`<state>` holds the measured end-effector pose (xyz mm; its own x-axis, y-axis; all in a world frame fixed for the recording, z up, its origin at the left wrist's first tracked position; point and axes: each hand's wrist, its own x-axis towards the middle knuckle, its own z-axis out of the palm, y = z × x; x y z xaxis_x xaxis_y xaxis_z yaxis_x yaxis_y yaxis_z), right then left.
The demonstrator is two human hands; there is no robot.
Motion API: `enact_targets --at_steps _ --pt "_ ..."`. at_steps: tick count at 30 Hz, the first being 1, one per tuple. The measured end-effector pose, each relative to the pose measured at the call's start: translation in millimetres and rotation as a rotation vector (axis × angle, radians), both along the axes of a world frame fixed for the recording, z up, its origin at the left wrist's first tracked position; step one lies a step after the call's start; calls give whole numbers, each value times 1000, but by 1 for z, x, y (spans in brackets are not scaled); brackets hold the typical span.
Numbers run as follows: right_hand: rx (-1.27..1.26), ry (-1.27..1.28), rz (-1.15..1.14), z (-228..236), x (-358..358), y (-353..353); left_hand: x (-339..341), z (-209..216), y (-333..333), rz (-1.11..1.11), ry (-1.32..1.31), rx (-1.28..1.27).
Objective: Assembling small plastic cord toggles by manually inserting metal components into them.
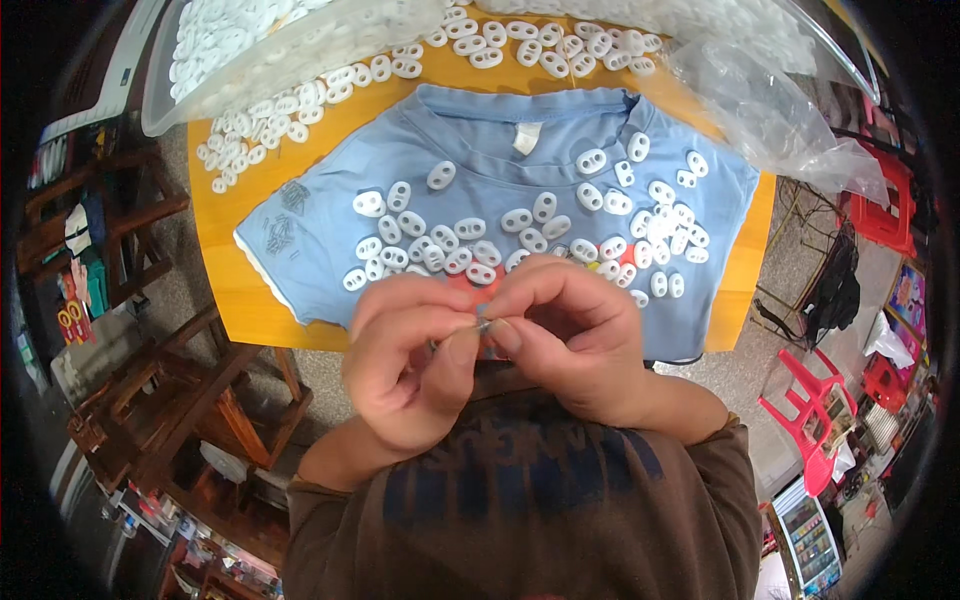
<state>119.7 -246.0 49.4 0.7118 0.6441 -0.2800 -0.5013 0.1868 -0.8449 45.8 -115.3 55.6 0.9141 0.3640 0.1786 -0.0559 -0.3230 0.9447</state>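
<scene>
My left hand (415, 355) and my right hand (570, 335) meet in front of my chest, fingertips pinched together. Between them shows a tiny grey, metallic-looking piece (484, 325), mostly hidden by the fingers, too small to name. Just beyond lies a light blue T-shirt (330, 190) spread flat on the yellow table (225, 290). Many white oval plastic pieces with two holes (482, 273) are scattered over the shirt, a few right beside my fingertips. Part of a red patch on the shirt is visible behind my hands.
A translucent bin (300, 70) heaped with white pieces stands at the back left. More loose white pieces (255, 135) lie along the far table edge. A clear plastic bag (790, 120) rests at the back right. Wooden stools (215, 400) and a pink chair (808, 415) flank the table.
</scene>
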Motion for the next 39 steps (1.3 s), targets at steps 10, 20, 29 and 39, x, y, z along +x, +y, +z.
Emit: enact_targets --at_steps 10,20,29,39 --pt "70 166 100 5 3 3 7 1 3 24 -31 37" --pt "32 620 188 4 9 -1 0 -7 3 39 -108 87" --pt "-139 -349 134 -12 5 -18 -24 -28 54 393 50 273" --pt "-358 -867 -65 -29 2 -89 -22 -38 87 475 231 642"
